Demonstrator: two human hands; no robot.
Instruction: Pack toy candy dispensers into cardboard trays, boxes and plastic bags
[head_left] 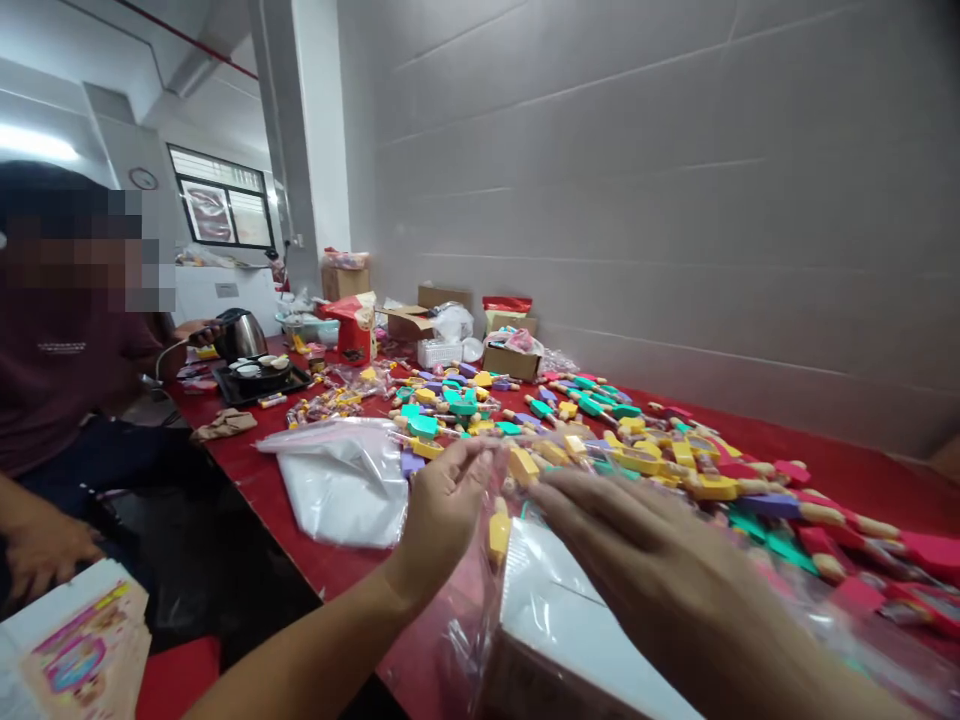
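Observation:
A white box stands at the table's near edge, with a clear plastic bag around or against it. My left hand is closed, its thumb and fingertips pinching the bag's film beside the box's far corner. Over the top of the box reaches my right hand, fingers stretched out and close together, slightly blurred; its palm side is hidden. Just past my fingertips lie many small yellow, green, purple and pink pieces with wood-coloured handles. Left of my left hand rests a stack of clear plastic bags.
The red table runs along a grey wall. Farther back are a black tray with cups, a kettle, a red bag and cardboard boxes. Another person sits at left, near a printed card.

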